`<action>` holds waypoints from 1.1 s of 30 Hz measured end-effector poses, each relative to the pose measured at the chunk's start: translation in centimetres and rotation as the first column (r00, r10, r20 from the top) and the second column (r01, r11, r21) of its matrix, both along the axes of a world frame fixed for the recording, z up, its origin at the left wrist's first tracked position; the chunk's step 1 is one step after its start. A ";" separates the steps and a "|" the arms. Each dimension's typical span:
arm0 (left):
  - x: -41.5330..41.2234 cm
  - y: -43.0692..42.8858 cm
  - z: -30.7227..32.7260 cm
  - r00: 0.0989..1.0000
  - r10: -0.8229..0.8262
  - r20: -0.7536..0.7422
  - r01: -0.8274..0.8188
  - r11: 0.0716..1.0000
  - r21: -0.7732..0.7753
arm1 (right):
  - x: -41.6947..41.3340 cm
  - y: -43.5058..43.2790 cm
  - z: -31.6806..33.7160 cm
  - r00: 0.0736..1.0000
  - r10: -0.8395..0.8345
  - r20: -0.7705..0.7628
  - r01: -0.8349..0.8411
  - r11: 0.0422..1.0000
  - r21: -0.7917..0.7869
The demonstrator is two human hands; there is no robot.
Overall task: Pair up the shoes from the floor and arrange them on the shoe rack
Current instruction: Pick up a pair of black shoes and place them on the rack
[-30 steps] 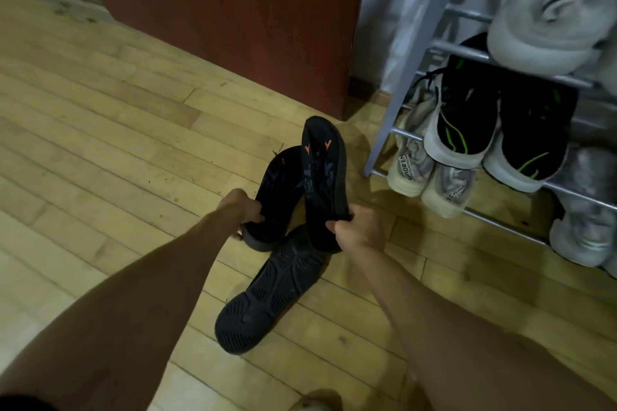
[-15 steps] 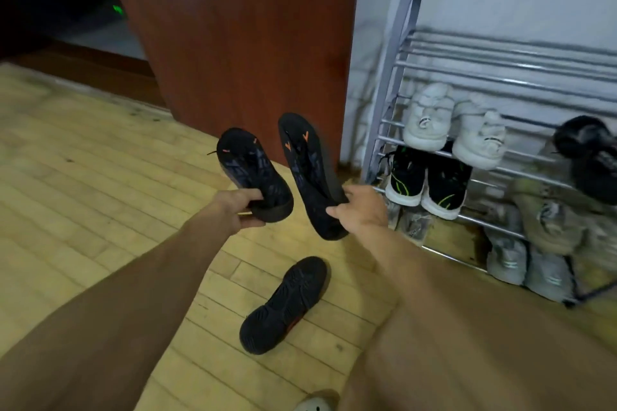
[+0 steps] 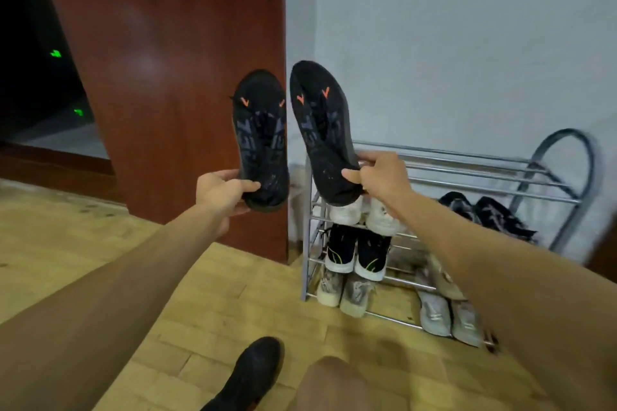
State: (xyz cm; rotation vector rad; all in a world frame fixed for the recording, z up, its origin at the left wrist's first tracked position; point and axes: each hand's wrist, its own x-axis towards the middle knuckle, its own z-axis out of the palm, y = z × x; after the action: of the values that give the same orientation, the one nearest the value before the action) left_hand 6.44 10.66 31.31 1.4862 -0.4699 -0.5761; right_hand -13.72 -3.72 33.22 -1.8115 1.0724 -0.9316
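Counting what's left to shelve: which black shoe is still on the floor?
The lone black shoe at the bottom edge, sole up; the other two are held up, one per hand.

Top shelf (image 3: pixel 467 163) bare, reachable.

held shoes (image 3: pixel 263 140) black, orange chevrons | door (image 3: pixel 167 77) red-brown | wall (image 3: pixel 450 43) pale grey | floor (image 3: pixel 100 243) yellow wood

Glossy wood door (image 3: pixel 160 77); shiny metal rack (image 3: pixel 467 163); matt plank floor (image 3: pixel 200 304)
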 end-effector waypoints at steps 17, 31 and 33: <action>-4.5 -21.3 1.8 0.957 -0.283 0.058 0.276 0.955 0.109 | -7.1 -16.5 -2.1 0.960 -0.216 0.178 0.129 0.907 0.401; -3.1 -26.6 -0.5 0.921 -0.307 0.240 0.241 0.932 0.270 | -5.7 -19.3 -3.1 0.973 -0.230 -0.035 0.230 0.927 0.295; -3.2 -25.9 -0.2 0.905 -0.284 0.317 0.192 0.937 0.292 | -5.4 -18.4 -2.8 0.973 -0.217 -0.080 0.231 0.933 0.276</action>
State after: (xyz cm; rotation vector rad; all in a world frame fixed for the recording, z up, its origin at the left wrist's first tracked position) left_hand 3.20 -15.22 31.16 1.8041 -0.9006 -0.5766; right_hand -19.10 -22.17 30.41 -1.5036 1.3906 -0.8182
